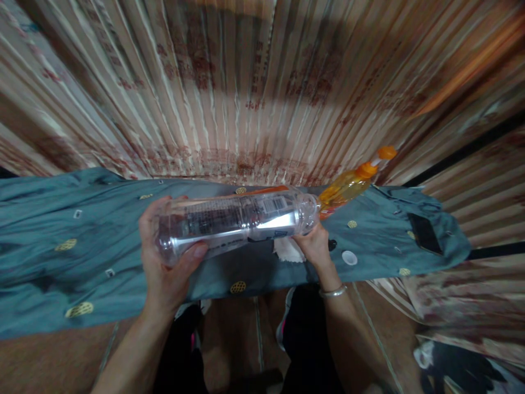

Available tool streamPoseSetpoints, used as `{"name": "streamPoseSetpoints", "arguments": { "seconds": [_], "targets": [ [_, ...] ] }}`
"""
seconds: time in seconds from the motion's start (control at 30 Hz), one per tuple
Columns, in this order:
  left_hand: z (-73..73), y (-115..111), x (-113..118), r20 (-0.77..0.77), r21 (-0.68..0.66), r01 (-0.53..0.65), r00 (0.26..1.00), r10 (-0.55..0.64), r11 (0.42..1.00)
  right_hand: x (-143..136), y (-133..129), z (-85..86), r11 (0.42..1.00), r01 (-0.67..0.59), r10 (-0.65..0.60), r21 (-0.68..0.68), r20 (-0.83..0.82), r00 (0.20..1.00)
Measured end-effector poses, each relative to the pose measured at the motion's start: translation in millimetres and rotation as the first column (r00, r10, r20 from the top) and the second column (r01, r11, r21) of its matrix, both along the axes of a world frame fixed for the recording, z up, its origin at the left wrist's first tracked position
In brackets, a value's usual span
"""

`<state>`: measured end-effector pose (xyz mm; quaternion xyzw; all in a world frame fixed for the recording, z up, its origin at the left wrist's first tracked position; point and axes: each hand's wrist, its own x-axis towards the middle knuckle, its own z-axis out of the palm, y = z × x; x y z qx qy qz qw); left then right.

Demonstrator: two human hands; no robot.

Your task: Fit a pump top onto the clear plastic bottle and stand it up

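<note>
A clear plastic bottle (241,218) with a printed label lies sideways across the middle of the view, raised over the cloth. Around its base end wraps my left hand (166,262), thumb pressed on the near side. At the neck end is my right hand (315,242), closed about the neck, with its fingers largely hidden behind the bottle. A scalloped white piece of cloth or paper (288,250) shows under the bottle beside my right hand; whether that hand touches it I cannot tell. Behind the neck stands a bottle of yellow liquid (346,187) with an orange top.
A grey-green patterned cloth (241,286) covers the long narrow surface. On it, to the right, are a round white cap (349,258), a small dark object (332,245) and a black phone (425,233). A pleated curtain (229,109) hangs behind. Dark items lie on the floor at lower right.
</note>
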<state>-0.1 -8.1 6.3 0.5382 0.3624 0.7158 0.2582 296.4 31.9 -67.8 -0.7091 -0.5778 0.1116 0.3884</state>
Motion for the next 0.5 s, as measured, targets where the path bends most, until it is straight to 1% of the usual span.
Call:
{"name": "streamPoseSetpoints", "arguments": {
  "seconds": [0.13,0.33,0.43,0.5],
  "targets": [
    [0.8,-3,-1,-0.049,-0.055,0.011,0.999,-0.014,0.998,1,0,-0.2,1.0,0.0,-0.001,-0.002,-0.016,1.0],
    [-5.0,-5,-11,-0.148,-0.178,0.008,0.988,-0.034,0.984,1,-1,2.4,1.0,0.007,-0.007,-0.019,-0.033,0.999],
    [-7.6,-4,-16,-0.207,-0.187,0.013,0.977,-0.052,0.982,0,-1,4.5,0.999,0.003,-0.005,-0.034,-0.034,0.999],
    [-9.5,-4,-18,-0.249,-0.166,0.005,0.967,-0.047,0.986,0,-2,5.3,0.999,0.002,-0.003,-0.033,-0.036,0.999]
  ]
}}
